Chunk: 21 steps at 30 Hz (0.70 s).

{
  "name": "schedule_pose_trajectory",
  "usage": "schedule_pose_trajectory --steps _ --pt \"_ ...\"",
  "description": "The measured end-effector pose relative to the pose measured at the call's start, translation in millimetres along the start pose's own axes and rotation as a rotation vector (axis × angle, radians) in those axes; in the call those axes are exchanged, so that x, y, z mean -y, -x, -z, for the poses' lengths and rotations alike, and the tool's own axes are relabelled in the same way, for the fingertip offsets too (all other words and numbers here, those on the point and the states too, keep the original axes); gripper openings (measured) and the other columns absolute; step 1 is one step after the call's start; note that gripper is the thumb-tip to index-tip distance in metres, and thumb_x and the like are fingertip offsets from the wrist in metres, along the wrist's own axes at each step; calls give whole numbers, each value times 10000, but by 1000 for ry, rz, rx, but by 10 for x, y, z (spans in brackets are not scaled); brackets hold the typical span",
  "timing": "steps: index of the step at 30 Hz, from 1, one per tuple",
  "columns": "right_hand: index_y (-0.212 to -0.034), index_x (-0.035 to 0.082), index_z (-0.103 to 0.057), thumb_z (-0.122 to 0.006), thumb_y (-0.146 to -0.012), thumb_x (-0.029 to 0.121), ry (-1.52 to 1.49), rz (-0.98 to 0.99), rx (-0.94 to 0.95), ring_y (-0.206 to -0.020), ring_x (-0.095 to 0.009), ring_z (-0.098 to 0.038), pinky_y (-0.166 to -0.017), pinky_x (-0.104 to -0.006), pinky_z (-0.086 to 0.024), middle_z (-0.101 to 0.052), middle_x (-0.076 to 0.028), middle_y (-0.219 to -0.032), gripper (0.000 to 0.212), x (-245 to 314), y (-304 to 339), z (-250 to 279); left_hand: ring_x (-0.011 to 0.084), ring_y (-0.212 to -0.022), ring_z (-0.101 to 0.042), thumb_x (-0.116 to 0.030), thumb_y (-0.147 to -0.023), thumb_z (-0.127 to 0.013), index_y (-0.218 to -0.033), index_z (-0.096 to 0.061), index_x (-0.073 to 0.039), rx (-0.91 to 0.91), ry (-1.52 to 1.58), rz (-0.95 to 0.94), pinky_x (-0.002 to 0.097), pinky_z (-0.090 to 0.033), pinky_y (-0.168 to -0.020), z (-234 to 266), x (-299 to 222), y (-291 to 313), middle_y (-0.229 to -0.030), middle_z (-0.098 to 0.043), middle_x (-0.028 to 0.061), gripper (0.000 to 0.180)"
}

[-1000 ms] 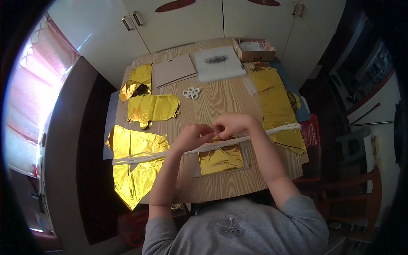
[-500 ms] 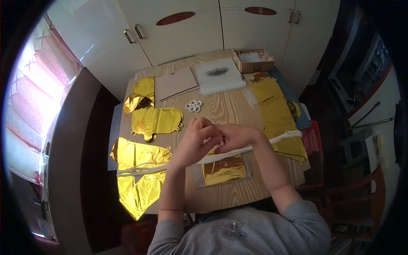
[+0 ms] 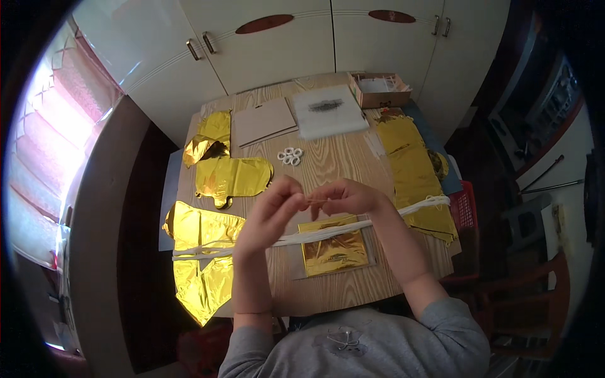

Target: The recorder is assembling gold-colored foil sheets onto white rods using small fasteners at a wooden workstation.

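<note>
Above the middle of the table, my left hand (image 3: 275, 211) and my right hand (image 3: 348, 197) face each other, fingertips pinched together. A thin pale strand (image 3: 317, 201) stretches across the small gap between them; it is too fine to tell whether it is string or a rubber band. Under my hands, a long bundle of white cord (image 3: 293, 239) crosses the table from left to right. It passes over a folded gold foil packet (image 3: 335, 255), which rests on a flat clear sheet or bag near the front edge.
Gold foil pieces (image 3: 233, 176) lie at the left, with a larger gold foil sheet (image 3: 201, 236) nearer me. More gold foil (image 3: 406, 157) covers the right side. Small white rings (image 3: 290, 156), brown boards (image 3: 265, 121), a white plastic sheet (image 3: 329, 116) and an open box (image 3: 381, 97) sit farther back.
My hands have drawn slightly apart, so the thin strand now shows between them. Less of the foil packet is covered. The view has shifted a little.
</note>
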State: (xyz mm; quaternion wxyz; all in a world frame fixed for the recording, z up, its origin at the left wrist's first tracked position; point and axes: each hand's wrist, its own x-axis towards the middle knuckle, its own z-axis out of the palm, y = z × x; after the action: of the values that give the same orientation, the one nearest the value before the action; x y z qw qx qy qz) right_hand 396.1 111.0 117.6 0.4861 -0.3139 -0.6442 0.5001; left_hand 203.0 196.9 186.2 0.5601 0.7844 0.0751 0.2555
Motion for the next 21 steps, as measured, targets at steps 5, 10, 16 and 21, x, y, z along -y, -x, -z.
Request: schedule_pose_trajectory --steps 5,10,16,21 --pt "-835 30 -567 -519 -931 254 -68 -1 -108 -699 -88 -570 -710 -262 -468 -607 -22 -761 248 -33 -24 66 110 -636 -492 -93 -899 -512 -894 -506 -5 21 766 102 217 -390 -594 219 46 21 -765 -561 60 89" --pt "-877 29 -585 -502 -940 237 -11 -49 -116 -593 -64 -521 -594 -218 -453 -577 -10 -727 232 -5 -57 -27 138 -833 -535 -100 -898 -495 -1176 -476 1 -359 764 -11 227 -417 -689 56 40 -124 -1034 -582 93 296" --pt "-874 20 -603 -539 -920 188 53 -8 -300 -591 -48 -507 -566 -205 -442 -547 7 -689 186 295 52 -38 187 -808 -538 -119 -790 -621 -895 -635 -51 -354 -815 -183 274 -411 -664 104 178 -154 -722 -592 92 126" --pt "-867 27 -623 -565 -900 163 249 -4 -478 -614 -54 -528 -569 -219 -433 -581 6 -685 152 285 107 55 135 -668 -527 -86 -805 -582 -761 -588 12 98 354 100 271 -402 -569 225 269 -38 -682 -568 65 108"
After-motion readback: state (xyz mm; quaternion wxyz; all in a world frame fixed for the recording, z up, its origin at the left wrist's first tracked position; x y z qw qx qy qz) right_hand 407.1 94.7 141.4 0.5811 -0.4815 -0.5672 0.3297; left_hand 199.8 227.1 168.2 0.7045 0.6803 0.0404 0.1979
